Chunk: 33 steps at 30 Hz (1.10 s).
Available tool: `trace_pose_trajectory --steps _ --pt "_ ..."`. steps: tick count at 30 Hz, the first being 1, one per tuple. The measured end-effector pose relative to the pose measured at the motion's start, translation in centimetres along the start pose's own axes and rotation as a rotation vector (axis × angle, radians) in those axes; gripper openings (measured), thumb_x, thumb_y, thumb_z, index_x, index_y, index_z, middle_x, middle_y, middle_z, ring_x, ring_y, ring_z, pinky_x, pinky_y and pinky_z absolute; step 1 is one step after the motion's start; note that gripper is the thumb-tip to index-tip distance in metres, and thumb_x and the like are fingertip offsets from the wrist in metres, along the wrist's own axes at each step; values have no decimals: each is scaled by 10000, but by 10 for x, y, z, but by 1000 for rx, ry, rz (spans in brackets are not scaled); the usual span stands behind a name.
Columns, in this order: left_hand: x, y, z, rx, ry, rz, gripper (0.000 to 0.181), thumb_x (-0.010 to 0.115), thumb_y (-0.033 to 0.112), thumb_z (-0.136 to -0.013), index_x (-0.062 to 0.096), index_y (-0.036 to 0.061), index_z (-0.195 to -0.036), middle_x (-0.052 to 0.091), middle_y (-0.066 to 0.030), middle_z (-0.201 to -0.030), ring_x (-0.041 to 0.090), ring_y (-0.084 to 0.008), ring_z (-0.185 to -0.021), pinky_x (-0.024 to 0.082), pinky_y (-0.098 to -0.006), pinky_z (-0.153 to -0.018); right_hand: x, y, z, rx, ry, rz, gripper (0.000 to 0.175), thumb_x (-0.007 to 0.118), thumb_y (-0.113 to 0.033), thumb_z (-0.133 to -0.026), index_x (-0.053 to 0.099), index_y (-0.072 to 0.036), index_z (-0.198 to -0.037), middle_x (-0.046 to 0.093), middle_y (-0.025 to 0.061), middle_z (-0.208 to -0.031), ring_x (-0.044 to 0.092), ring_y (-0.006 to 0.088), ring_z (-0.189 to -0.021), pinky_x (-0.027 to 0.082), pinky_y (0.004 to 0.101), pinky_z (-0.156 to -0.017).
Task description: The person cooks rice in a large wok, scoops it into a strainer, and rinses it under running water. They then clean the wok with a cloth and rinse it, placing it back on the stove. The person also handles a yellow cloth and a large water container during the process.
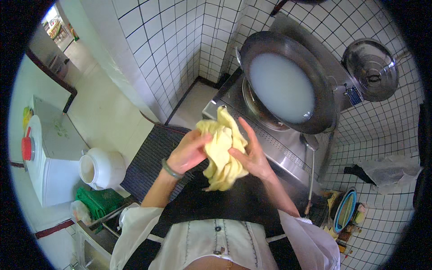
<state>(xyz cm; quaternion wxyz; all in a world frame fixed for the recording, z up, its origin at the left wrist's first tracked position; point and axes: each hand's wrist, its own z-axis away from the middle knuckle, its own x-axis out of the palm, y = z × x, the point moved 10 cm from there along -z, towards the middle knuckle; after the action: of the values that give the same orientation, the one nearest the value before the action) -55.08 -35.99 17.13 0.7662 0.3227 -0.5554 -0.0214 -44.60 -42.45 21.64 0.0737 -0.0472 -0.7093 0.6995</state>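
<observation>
A bunched yellow cloth hangs in folds between my two hands, above the front edge of the stove. My left hand grips its left side, and a greenish bangle circles that wrist. On the cloth's right side, the thumb of my right hand presses into the folds while the index finger points upward, off the fabric. Beyond the hands, a large dark wok sits over the burner on the steel stove. Cloudy whitish liquid fills its bottom.
A ladle lies to the wok's right, its long handle toward me. A steel lid leans against the tiled wall. To the left are a white plastic jug, a white chest and a dark ribbed mat. A blue-rimmed basket stands right.
</observation>
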Motion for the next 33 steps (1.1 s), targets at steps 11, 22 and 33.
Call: trace_pose_trajectory --steps 11,22,33 --pt "-99 28 56 100 563 -1626 701 669 142 -798 282 46 -1374 615 -177 -937 605 -336 -859 479 -402 -781 -296 -82 69 -79 482 1051 233 571 -194 -926 649 -13 -1051 668 73 -901 612 139 -797 496 259 -711" --pt "-35 -84 10 -422 -131 -1272 498 650 125 -846 447 23 -1289 576 -76 -1138 568 -170 -990 490 -317 -803 -673 -40 167 279 963 361 460 662 -151 -851 478 13 -1240 596 104 -1083 589 196 -928 497 321 -777" --pt "-106 93 -76 83 627 -1377 262 578 211 -921 619 -1 -1069 648 -57 -950 586 -128 -828 479 -263 -714 -817 -41 -10 9 862 1369 400 677 -217 -788 592 0 -1114 633 222 -1043 611 365 -933 485 421 -794"
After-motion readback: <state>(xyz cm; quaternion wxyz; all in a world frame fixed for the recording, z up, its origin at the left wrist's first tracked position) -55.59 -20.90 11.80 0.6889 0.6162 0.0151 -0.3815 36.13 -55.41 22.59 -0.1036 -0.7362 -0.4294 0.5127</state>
